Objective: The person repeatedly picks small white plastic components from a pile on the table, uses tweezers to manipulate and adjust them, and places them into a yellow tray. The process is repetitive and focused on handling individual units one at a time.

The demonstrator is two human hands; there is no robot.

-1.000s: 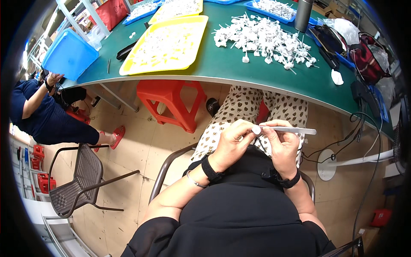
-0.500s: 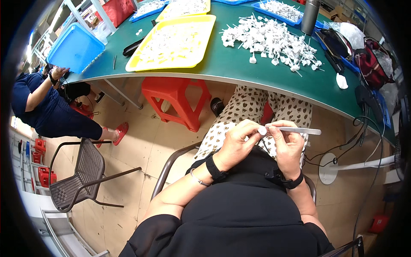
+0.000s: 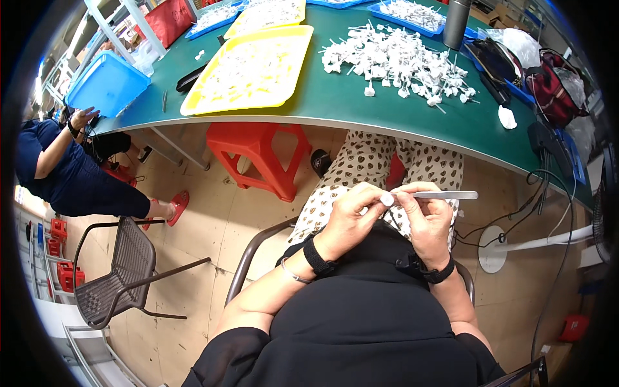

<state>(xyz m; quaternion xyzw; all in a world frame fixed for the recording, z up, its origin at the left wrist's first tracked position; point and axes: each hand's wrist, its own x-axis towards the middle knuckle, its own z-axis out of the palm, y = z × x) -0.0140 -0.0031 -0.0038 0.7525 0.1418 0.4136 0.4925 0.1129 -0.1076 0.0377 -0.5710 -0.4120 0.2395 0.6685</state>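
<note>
Here: left hand (image 3: 351, 216) pinches white part (image 3: 387, 199) (tweezers (image 3: 445, 195) right)

My hands (image 3: 393, 216) meet over my lap, near side of table (image 3: 335, 106); tray (image 3: 248, 68) far left, parts pile (image 3: 393, 58) far right.

Bright, even indoor light falls from above across my green desk (image 3: 335, 109), with a faint sheen on the yellow tray (image 3: 251, 68). A soft shadow lies on the floor (image 3: 213, 213) under the desk. Fisheye distortion bends the desk edge into an arc, and a black ring closes the frame's corners. My hands at centre look sharp; the rim smears slightly.
</note>
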